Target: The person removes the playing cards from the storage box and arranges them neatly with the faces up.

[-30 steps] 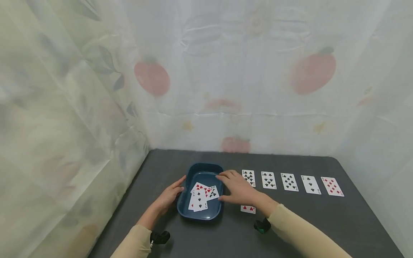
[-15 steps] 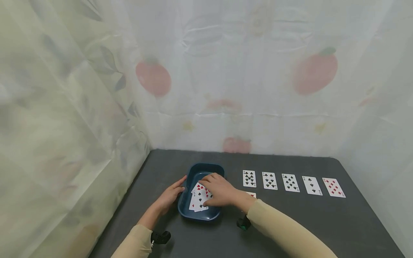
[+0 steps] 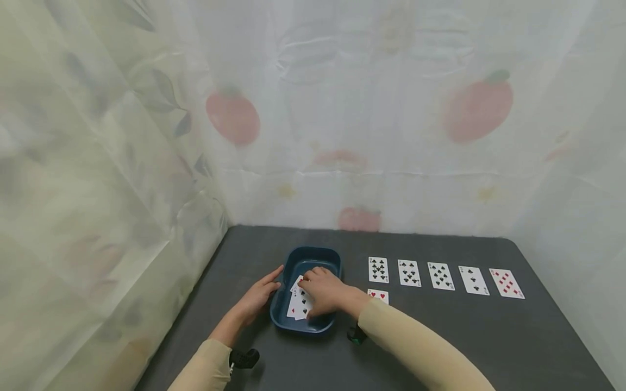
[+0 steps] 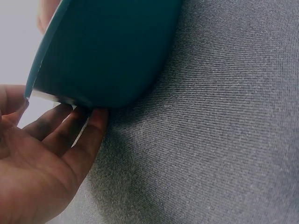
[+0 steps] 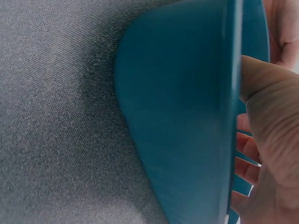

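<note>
Playing cards (image 3: 294, 307) overlap inside a blue tray (image 3: 308, 252), partly hidden under my right hand (image 3: 325, 292). That hand reaches in over the tray's right wall, thumb and fingers bent down at the cards; whether it pinches one is hidden. In the right wrist view my right hand (image 5: 275, 140) shows behind the tray wall (image 5: 182, 112). My left hand (image 3: 255, 298) grips the tray's left side, thumb at the rim. The left wrist view shows my left hand (image 4: 46, 163) with fingertips against the outside of the tray (image 4: 107, 56).
On the dark table (image 3: 489, 347), several face-up cards form a row at the right, from a clubs card (image 3: 378, 270) to a diamonds card (image 3: 507, 283). Below the row's left end lies a hearts card (image 3: 378, 296), partly covered by my right arm. A patterned curtain (image 3: 391, 108) surrounds the table.
My right hand has moved left from the tray's right rim onto the cards inside, and its fingers have bent more. The left hand has stayed at the tray's side.
</note>
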`<state>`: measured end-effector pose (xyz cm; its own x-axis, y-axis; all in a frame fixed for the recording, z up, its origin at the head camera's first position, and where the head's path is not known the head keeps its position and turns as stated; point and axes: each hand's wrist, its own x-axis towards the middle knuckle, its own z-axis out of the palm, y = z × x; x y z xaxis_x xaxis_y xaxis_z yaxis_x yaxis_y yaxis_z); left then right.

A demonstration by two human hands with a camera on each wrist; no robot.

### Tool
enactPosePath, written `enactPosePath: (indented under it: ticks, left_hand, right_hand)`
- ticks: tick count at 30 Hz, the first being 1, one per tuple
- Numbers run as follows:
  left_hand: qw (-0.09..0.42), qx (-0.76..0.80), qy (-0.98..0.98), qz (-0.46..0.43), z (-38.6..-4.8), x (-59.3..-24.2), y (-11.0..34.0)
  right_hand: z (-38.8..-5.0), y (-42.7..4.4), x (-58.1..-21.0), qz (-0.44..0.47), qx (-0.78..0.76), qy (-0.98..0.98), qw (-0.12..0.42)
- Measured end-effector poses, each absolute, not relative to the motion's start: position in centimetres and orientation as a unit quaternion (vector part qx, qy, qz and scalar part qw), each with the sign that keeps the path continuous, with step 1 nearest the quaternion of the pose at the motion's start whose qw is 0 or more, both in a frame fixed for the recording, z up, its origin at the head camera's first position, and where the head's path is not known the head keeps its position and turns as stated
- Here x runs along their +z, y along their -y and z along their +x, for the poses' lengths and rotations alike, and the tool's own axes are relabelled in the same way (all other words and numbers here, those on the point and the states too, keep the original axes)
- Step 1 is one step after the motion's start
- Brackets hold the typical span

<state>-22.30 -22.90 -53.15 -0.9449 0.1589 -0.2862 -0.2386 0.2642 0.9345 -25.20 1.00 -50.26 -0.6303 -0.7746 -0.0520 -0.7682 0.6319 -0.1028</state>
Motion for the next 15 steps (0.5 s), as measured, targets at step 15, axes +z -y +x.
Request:
enactPosePath:
  ticks: [15]
  left_hand:
    - [0.166,0.605,-0.778,-0.022,-22.4,-53.2,23.0]
  right_hand:
    - [-25.7,0.2,-51.4,-0.402,0.009,-0.912,0.080]
